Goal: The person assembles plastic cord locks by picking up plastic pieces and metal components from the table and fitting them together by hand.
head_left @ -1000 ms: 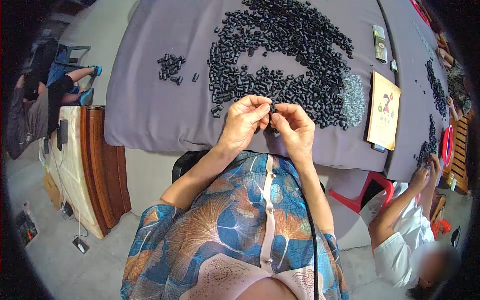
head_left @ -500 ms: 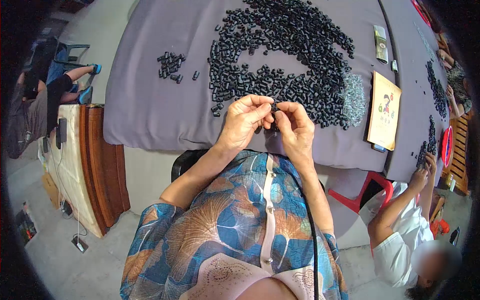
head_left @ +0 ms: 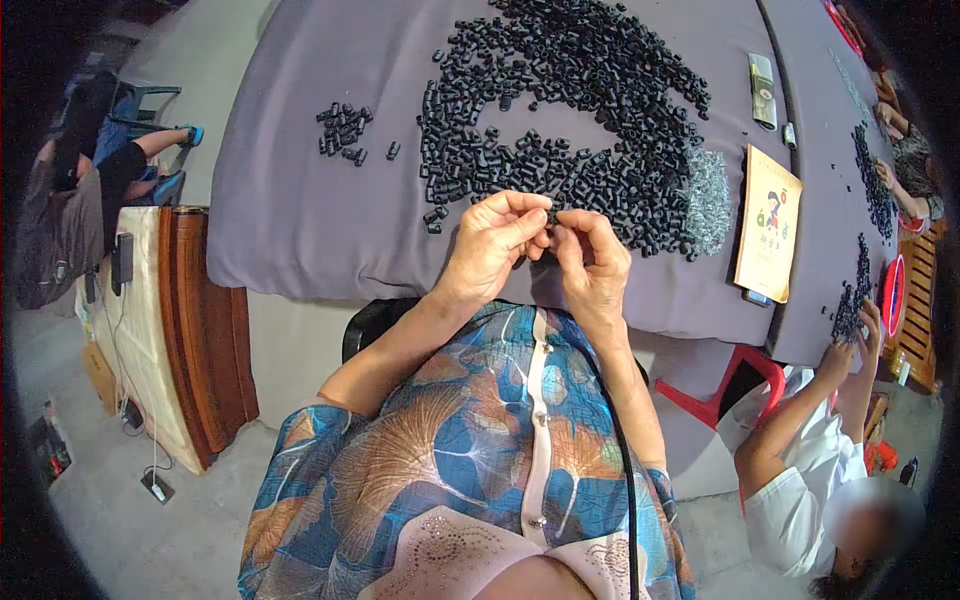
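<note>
My left hand (head_left: 492,244) and my right hand (head_left: 594,268) meet at the near edge of a large pile of small black parts (head_left: 600,70). Between the fingertips is a small dark piece (head_left: 555,214), mostly hidden; the fingers of both hands are pinched around it. A heap of small clear pieces (head_left: 708,200) lies at the pile's right side. Farther left on the grey cloth (head_left: 290,200) sits a small cluster of black parts (head_left: 343,130), with a single one beside it.
To the right are a booklet (head_left: 768,225), a narrow packet (head_left: 762,90) and more black parts (head_left: 873,180). A person in white (head_left: 800,470) works there near a red stool (head_left: 735,385). Another person (head_left: 110,180) sits far left, behind a wooden cabinet (head_left: 205,340).
My hands stay almost in place, with slight movement of the right fingers at the small piece. The hands of the person in white have shifted slightly.
</note>
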### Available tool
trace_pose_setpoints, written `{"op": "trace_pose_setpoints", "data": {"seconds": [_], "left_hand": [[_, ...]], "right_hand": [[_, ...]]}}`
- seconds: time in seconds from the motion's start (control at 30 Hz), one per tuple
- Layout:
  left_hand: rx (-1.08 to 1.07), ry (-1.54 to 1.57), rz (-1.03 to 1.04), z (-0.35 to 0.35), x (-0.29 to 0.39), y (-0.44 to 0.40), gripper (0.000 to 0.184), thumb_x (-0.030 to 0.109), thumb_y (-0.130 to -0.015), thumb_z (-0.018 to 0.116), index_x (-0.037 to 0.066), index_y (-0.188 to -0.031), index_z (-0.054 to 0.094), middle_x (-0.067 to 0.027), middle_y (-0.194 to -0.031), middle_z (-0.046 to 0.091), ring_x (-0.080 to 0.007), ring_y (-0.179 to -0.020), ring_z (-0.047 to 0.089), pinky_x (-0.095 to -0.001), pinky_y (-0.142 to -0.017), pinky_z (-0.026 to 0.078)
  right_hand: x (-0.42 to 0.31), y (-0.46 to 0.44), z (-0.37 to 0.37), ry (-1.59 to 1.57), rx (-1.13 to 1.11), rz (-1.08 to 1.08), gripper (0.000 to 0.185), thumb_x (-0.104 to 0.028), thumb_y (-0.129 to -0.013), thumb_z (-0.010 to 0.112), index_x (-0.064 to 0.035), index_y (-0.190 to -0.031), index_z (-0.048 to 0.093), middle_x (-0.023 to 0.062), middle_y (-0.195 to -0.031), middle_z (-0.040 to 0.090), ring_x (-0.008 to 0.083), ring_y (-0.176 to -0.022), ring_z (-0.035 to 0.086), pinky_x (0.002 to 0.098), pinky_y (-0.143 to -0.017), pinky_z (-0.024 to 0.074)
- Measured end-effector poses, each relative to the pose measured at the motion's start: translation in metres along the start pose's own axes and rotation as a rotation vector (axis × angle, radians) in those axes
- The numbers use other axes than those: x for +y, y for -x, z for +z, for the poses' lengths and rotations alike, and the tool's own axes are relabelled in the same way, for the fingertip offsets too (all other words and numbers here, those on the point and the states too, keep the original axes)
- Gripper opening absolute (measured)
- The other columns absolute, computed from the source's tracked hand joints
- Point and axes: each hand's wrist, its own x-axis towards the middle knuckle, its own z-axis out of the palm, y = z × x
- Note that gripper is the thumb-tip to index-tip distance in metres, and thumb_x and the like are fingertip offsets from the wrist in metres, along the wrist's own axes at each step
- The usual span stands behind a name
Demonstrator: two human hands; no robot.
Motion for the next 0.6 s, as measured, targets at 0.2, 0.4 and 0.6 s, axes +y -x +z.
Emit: {"op": "trace_pose_setpoints", "data": {"seconds": [0.2, 0.4, 0.6], "left_hand": [[0.014, -0.021, 0.008, -0.004, -0.001, -0.001, 0.012, 0.006, -0.086, 0.054, 0.002, -0.097, 0.058, -0.0062, -0.073, 0.059, -0.0111, -0.063, 0.055, -0.0210, -0.058, 0.045], [-0.025, -0.073, 0.002, -0.005, 0.002, 0.001, 0.013, 0.006, -0.085, 0.056, 0.002, -0.097, 0.059, -0.0046, -0.073, 0.059, -0.0098, -0.063, 0.055, -0.0201, -0.057, 0.045], [-0.022, -0.047, 0.003, -0.002, 0.001, 0.000, 0.013, 0.005, -0.085, 0.056, 0.002, -0.096, 0.059, -0.0040, -0.074, 0.059, -0.0093, -0.063, 0.055, -0.0202, -0.057, 0.045]], "right_hand": [[0.001, 0.002, 0.002, -0.187, -0.008, 0.095, 0.009, 0.003, -0.079, 0.057, 0.0011, -0.087, 0.058, 0.0078, -0.082, 0.060, 0.0115, -0.069, 0.058, 0.0228, -0.061, 0.0464], [0.010, 0.002, 0.000, -0.435, -0.063, 0.237, 0.008, 0.002, -0.078, 0.061, 0.0003, -0.085, 0.058, 0.0040, -0.084, 0.061, 0.0073, -0.070, 0.057, 0.0202, -0.061, 0.0461], [-0.001, -0.003, -0.006, -0.593, -0.118, 0.468, 0.014, -0.002, -0.079, 0.062, 0.0013, -0.092, 0.055, 0.0051, -0.077, 0.061, 0.0082, -0.065, 0.057, 0.0204, -0.059, 0.0477]]}}
